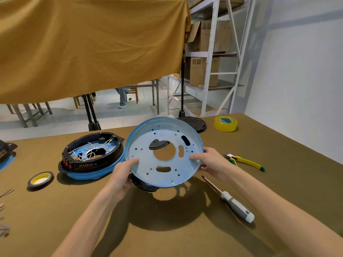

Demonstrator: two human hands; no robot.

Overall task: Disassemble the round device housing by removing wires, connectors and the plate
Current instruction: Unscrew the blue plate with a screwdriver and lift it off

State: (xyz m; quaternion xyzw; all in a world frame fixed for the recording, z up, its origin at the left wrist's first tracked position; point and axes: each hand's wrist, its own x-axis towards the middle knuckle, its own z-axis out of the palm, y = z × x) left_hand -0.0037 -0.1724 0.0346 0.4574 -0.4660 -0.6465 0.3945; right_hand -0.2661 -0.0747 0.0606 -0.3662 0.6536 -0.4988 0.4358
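Observation:
I hold a round blue housing [148, 164] tilted up above the table, its open inside facing me. It is bare inside, with a large centre hole and several small holes and slots; a black part shows under its lower edge. My left hand [123, 175] grips its lower left rim and my right hand [209, 162] grips its right rim, thumbs inside. A second round housing [92, 154], blue below and black above, rests on the table to the left, with white wires and red connectors inside.
A screwdriver [233, 202] lies at the right front, yellow-green pliers [245, 161] farther right. A yellow tape roll [225, 123] and a black round stand base [193, 123] sit at the back. A dark tape roll [40, 179] and loose wires [4, 210] are on the left.

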